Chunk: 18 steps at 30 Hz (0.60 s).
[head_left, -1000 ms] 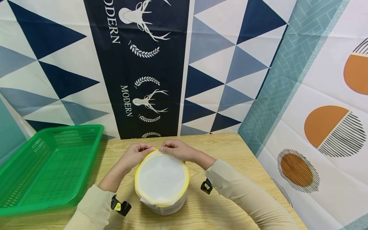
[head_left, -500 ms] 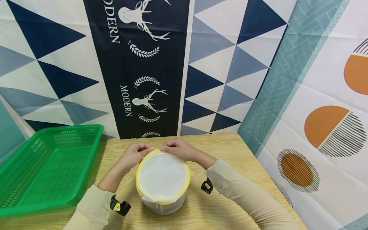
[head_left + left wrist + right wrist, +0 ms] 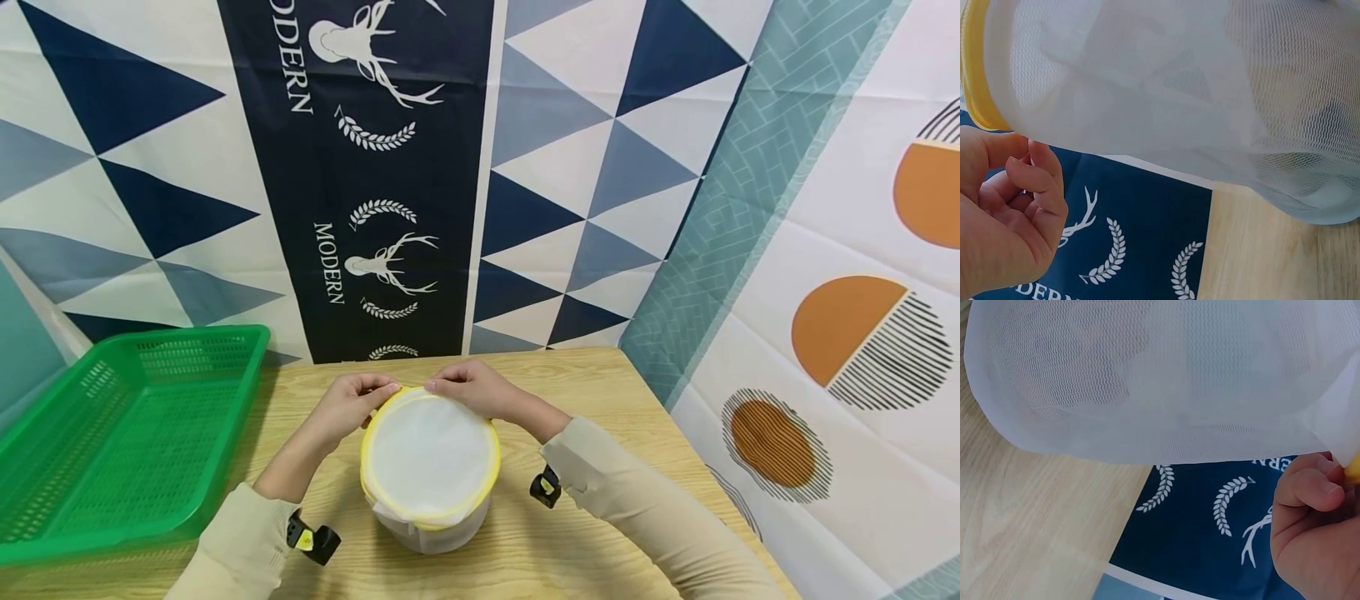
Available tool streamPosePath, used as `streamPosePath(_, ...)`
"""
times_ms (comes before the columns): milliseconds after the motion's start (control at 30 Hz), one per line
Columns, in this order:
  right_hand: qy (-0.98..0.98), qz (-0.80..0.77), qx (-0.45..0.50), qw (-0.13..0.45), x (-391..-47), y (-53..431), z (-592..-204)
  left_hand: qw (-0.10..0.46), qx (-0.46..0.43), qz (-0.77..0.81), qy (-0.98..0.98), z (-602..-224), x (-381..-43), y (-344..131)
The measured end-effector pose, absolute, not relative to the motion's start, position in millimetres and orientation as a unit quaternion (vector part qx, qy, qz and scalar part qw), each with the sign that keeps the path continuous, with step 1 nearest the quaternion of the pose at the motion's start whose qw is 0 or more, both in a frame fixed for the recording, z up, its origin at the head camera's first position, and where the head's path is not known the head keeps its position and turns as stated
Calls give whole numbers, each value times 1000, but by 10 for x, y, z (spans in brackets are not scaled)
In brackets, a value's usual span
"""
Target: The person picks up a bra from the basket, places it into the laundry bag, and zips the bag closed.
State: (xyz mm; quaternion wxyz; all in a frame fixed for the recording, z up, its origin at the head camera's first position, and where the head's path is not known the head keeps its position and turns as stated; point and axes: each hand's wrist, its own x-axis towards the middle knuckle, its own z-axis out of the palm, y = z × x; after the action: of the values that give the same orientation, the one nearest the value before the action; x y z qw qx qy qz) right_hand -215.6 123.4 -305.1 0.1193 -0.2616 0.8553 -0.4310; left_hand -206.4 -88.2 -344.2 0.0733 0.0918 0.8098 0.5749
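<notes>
A round white mesh laundry bag (image 3: 431, 454) with yellow zipper trim stands upright on the table in the head view, its round white top facing up. At the far left of the rim, my left hand (image 3: 356, 404) pinches the yellow edge between thumb and fingers. My right hand (image 3: 476, 390) pinches the same rim a little further right. In the left wrist view, the left fingertips meet the bag's yellow trim (image 3: 975, 69), with the other fingers curled. Curled fingers of the right hand (image 3: 1316, 519) hold the trim in the right wrist view. Faint darker shapes show through the mesh.
A green plastic basket (image 3: 243, 417) with perforated sides stands at the left of the wooden table (image 3: 585, 392). Patterned cloth (image 3: 390, 167) hangs along the back, and another sheet with orange shapes hangs at the right. Each wrist wears a small black camera.
My right hand has slid slightly right along the rim, widening the gap to the left hand. The bag has shifted a little right. My left hand has hardly moved.
</notes>
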Motion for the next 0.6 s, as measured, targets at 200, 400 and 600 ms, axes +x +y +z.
streamPosePath(200,847,-436,-280,115,-2317,1223,-3239,69,94,579,807,-3456,-2066,-877)
streamPosePath(400,860,-403,-303,86,-2341,1190,-3281,68,95,580,806,-3456,-2055,-879)
streamPosePath(600,863,-377,-328,80,-2326,1165,-3277,66,108,580,805,-3457,-2059,-880)
